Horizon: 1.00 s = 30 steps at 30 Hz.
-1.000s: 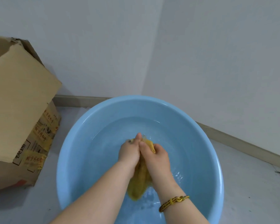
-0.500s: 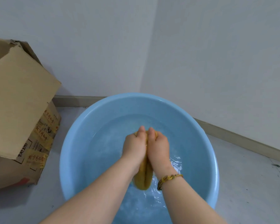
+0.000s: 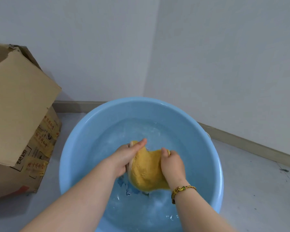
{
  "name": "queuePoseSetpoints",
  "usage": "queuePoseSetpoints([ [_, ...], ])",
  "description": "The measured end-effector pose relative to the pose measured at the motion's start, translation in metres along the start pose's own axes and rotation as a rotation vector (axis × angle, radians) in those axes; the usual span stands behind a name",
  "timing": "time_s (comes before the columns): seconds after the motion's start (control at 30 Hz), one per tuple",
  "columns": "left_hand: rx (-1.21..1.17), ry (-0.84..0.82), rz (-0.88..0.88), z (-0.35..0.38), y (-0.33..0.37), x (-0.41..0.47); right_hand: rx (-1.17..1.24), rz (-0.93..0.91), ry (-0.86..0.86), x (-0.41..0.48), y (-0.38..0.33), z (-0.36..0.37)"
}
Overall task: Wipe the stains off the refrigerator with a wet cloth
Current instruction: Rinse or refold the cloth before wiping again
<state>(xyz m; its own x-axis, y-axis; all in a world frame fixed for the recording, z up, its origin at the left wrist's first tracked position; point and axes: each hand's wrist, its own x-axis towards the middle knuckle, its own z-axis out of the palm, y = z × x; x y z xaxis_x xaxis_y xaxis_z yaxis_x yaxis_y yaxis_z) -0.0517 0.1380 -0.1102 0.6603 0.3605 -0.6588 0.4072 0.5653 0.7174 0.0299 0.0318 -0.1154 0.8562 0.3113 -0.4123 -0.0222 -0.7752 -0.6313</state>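
Observation:
A wet yellow cloth (image 3: 146, 169) hangs between my two hands over a round light-blue basin (image 3: 74, 148) that holds water. My left hand (image 3: 126, 155) grips the cloth's left edge, with the thumb laid along its top. My right hand (image 3: 172, 164) grips the right edge, its fingers curled into the fabric; a braided yellow bracelet sits on that wrist. The cloth's lower end dips toward the rippling water. No refrigerator is in view.
The basin stands on a pale floor in a corner of white walls with a beige skirting board (image 3: 251, 144). An open cardboard box (image 3: 20, 118) with printed tape stands at the left, close to the basin.
My hands were pressed together around the bunched cloth; now they have drawn apart sideways and the cloth is spread wider between them.

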Motion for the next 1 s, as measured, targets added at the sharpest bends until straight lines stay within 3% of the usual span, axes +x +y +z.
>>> queuePoseSetpoints([
  [0.13,0.114,0.167,-0.021,-0.011,-0.018,0.011,0.002,0.020,-0.204,0.007,0.010,0.007],
  [0.23,0.245,0.346,-0.020,-0.022,-0.022,0.022,-0.177,0.022,-0.228,0.015,0.019,0.011],
  [0.4,0.406,0.442,-0.035,-0.023,-0.027,0.020,-0.251,0.043,-0.210,0.013,0.018,0.017],
  [0.53,0.066,0.320,-0.036,-0.014,-0.020,0.016,0.194,0.129,-0.252,0.003,0.008,0.009],
  [0.6,-0.069,0.265,-0.025,-0.009,-0.018,0.014,0.385,0.112,-0.191,-0.006,0.000,0.005],
  [0.7,-0.184,0.280,0.072,0.004,-0.009,0.007,0.413,-0.094,-0.054,-0.018,-0.011,0.003],
  [0.87,-0.293,0.139,0.220,0.031,0.004,-0.018,0.021,-0.650,0.055,-0.049,-0.018,0.015],
  [1.0,-0.446,0.261,0.278,0.025,0.006,-0.022,-0.233,-0.850,0.164,-0.061,-0.005,0.026],
])
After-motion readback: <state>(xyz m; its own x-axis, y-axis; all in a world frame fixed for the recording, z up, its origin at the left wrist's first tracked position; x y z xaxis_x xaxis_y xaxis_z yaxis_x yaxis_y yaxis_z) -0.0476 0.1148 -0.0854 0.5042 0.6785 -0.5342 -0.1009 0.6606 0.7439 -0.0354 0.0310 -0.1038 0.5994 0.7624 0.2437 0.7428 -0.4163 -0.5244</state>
